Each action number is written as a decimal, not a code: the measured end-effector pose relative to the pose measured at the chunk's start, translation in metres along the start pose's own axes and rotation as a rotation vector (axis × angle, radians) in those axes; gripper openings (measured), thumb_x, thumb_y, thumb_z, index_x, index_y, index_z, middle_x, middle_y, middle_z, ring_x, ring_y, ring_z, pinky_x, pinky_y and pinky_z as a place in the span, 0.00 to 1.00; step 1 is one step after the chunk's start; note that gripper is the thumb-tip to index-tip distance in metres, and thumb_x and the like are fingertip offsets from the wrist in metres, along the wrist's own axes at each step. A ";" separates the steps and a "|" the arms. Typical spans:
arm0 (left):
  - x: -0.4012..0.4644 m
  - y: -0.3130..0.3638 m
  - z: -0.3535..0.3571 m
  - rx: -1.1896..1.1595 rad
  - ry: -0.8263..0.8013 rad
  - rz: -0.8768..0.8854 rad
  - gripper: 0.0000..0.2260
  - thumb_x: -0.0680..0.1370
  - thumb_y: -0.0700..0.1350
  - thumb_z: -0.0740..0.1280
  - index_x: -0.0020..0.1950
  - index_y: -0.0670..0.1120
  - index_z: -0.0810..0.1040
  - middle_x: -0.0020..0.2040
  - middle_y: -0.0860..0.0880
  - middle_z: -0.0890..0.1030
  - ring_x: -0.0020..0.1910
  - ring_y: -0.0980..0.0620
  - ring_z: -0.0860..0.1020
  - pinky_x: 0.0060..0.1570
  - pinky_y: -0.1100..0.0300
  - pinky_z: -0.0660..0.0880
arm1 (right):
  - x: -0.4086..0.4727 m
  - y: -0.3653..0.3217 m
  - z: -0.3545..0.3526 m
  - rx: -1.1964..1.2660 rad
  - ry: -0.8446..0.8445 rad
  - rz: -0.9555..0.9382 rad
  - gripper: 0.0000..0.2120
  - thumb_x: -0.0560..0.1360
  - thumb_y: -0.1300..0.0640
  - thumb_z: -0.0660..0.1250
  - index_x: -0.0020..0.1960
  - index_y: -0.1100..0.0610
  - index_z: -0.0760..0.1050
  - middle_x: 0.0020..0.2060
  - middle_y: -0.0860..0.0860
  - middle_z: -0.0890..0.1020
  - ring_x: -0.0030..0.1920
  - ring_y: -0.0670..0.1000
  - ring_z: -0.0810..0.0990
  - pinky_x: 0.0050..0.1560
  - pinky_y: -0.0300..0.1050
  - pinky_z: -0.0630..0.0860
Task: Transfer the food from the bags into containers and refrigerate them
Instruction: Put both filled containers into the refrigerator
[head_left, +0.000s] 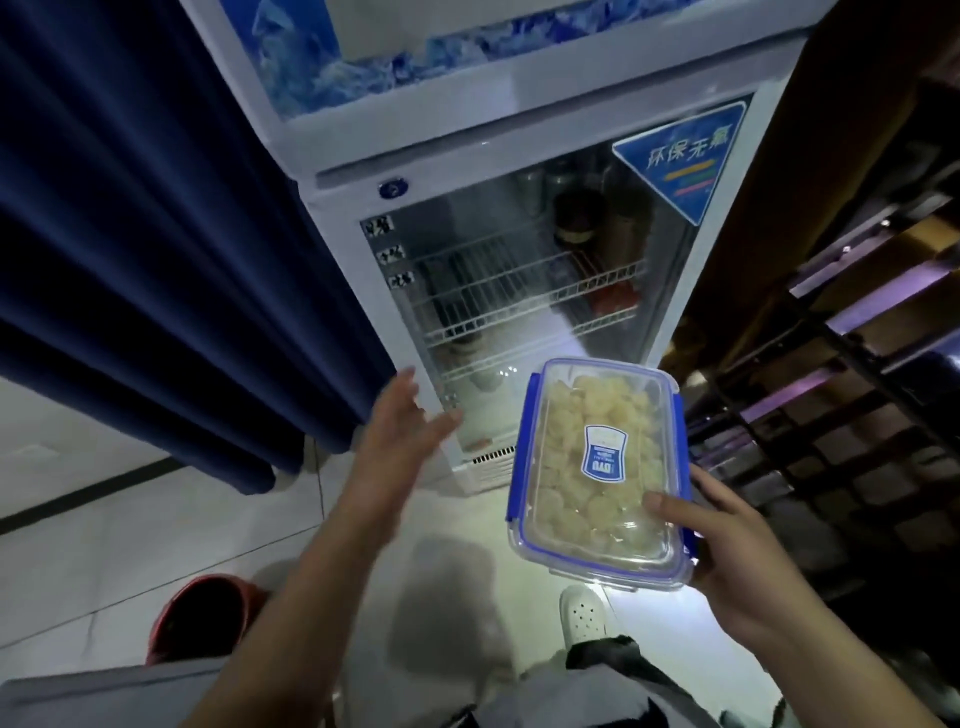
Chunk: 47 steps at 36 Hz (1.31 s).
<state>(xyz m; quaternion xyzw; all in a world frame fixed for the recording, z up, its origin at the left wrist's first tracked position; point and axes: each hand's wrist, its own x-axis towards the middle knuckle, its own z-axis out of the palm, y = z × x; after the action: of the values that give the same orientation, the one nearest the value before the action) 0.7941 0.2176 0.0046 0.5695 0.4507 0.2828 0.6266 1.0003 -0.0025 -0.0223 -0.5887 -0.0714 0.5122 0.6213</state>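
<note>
A clear plastic container (597, 415) with a blue-clipped lid holds pale yellow pieces of food. My right hand (727, 551) grips its near right corner, thumb on the lid, and holds it in the air in front of the fridge. The glass-door fridge (519, 270) stands ahead with its door closed; wire shelves, jars and cans show through the glass. My left hand (400, 431) is stretched forward with straight fingers near the door's lower left edge; whether it touches the frame is unclear.
A dark blue curtain (156, 260) hangs left of the fridge. A dark metal rack (841, 364) stands on the right. A red bucket (202, 613) sits on the tiled floor at lower left. My white shoe (584, 613) is below the container.
</note>
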 end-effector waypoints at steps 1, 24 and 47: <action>0.022 0.010 -0.004 0.007 0.047 0.043 0.30 0.71 0.50 0.78 0.70 0.61 0.70 0.60 0.71 0.78 0.60 0.65 0.78 0.55 0.60 0.79 | 0.007 -0.005 -0.005 0.003 0.000 0.006 0.33 0.56 0.55 0.79 0.61 0.44 0.80 0.53 0.52 0.86 0.49 0.59 0.87 0.41 0.55 0.82; 0.190 0.053 -0.049 0.052 0.289 0.097 0.31 0.76 0.43 0.76 0.75 0.48 0.65 0.61 0.56 0.78 0.53 0.61 0.78 0.50 0.64 0.77 | -0.005 -0.013 -0.060 0.096 0.153 -0.005 0.31 0.59 0.57 0.80 0.61 0.47 0.81 0.55 0.56 0.85 0.54 0.66 0.84 0.55 0.76 0.75; -0.075 -0.042 0.096 0.237 -0.443 0.500 0.33 0.70 0.49 0.80 0.63 0.75 0.66 0.63 0.66 0.72 0.64 0.65 0.71 0.59 0.74 0.68 | -0.212 0.108 -0.041 0.301 0.669 -0.052 0.26 0.59 0.55 0.79 0.57 0.46 0.82 0.53 0.52 0.87 0.51 0.61 0.86 0.55 0.75 0.76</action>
<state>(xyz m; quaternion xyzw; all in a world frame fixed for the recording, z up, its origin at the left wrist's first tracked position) 0.8402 0.1008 -0.0233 0.7785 0.1805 0.2427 0.5500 0.8698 -0.2058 -0.0123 -0.6236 0.1970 0.2803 0.7027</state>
